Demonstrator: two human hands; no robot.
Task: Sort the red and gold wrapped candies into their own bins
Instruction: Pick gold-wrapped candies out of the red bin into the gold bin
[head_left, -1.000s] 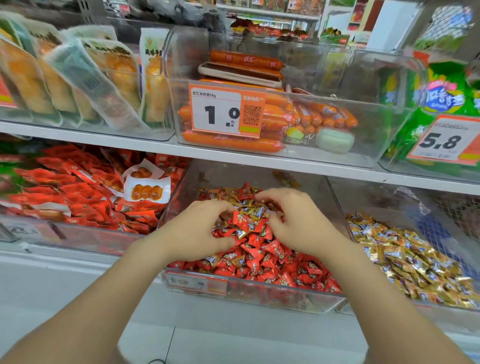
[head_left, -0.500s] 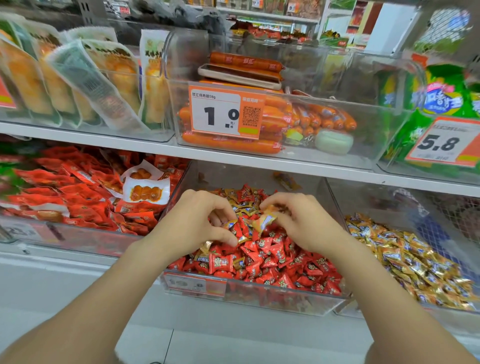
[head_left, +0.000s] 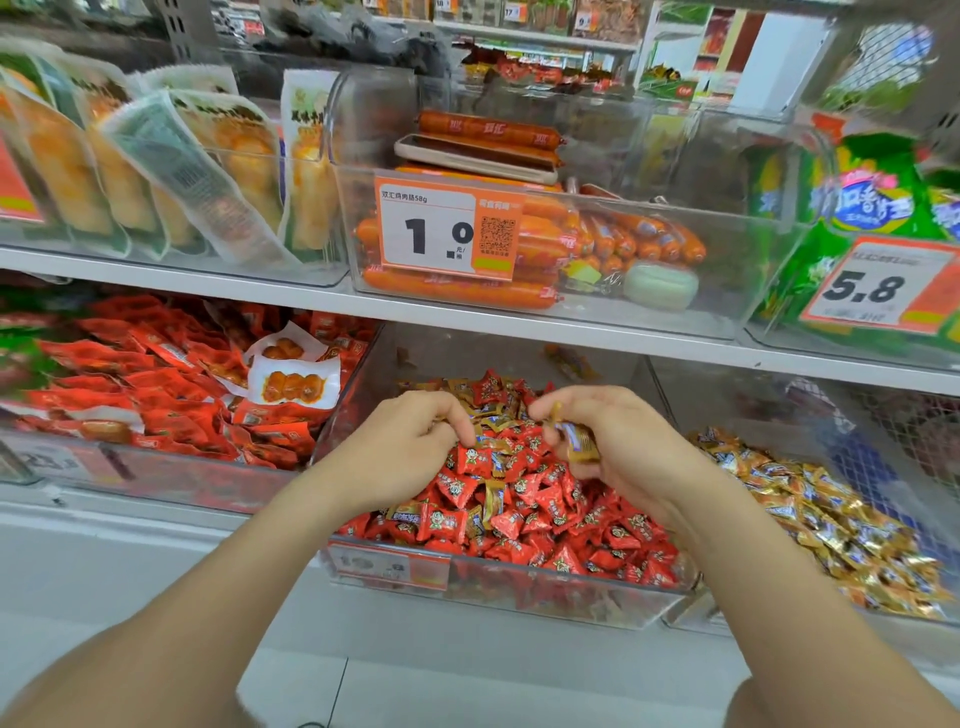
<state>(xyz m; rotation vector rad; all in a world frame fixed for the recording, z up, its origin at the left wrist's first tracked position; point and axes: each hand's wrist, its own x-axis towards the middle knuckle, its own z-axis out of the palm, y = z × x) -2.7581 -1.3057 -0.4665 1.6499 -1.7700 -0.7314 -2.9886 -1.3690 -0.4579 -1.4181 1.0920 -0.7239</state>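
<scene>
Your right hand (head_left: 618, 452) pinches a gold candy (head_left: 579, 441) – your left hand (head_left: 410, 447) rests curled, grasp unclear – over the red bin (head_left: 571, 597), gold strays (head_left: 493, 499) left.

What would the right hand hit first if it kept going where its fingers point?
Holding a gold candy, its fingers point left, so probably the heap of red candies between the hands, then the left hand. Depth is hard to judge.

Right hand (head_left: 623, 452) pinches a gold candy (head_left: 581, 442) over red candies (head_left: 524, 504).
</scene>
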